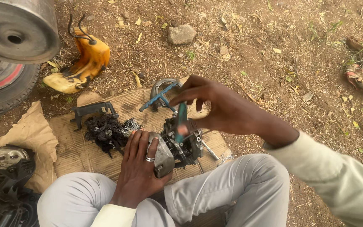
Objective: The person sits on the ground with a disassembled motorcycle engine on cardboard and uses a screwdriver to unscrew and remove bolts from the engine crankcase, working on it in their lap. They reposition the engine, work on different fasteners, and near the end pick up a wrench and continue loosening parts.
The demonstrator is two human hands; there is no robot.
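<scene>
My left hand (137, 168), with a ring on one finger, grips a small grey engine block (177, 149) that rests between my knees on a sheet of cardboard (76, 151). My right hand (219, 107) hovers above the engine and pinches the handle of a teal T-shaped wrench (180, 120), whose shaft points down into the top of the engine. The wrench's crossbar sticks out to the left of my fingers.
On the cardboard lie a black tangled clump (105, 132), a black bracket (91, 110) and a grey ring-shaped part (162, 88). A yellow fuel tank (82, 65), a tyre (5, 88) and a metal drum (17, 27) sit at left. Black plastic covers (5, 185) lie lower left. A stone (181, 33) sits on the dirt.
</scene>
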